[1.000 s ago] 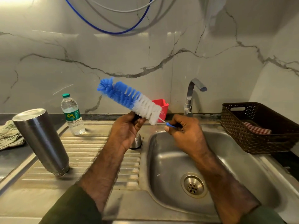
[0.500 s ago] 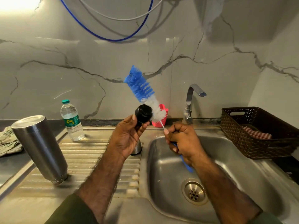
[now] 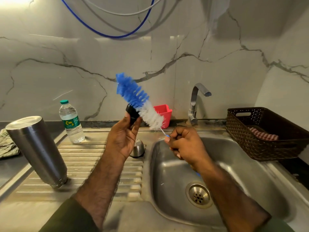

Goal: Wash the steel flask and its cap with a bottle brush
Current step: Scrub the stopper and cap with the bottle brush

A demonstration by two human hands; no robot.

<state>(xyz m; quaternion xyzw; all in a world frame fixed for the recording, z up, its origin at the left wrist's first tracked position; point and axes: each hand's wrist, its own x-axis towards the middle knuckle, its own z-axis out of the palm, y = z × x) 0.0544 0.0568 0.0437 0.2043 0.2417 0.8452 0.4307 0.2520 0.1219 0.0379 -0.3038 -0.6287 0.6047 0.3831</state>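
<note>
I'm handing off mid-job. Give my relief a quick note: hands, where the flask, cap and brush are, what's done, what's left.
Left hand holds the black cap up over the drainboard.
Right hand grips the bottle brush by its handle, bristles against the cap.
Steel flask stands inverted on the drainboard, untouched.
Tap shows no water running.
Done: cap scrubbing under way. Left: finish and rinse cap, brush and rinse flask.

Blue-and-white brush [image 3: 138, 102], black cap [image 3: 132, 113], red cup [image 3: 164, 113], brown basket [image 3: 267, 148]
</note>
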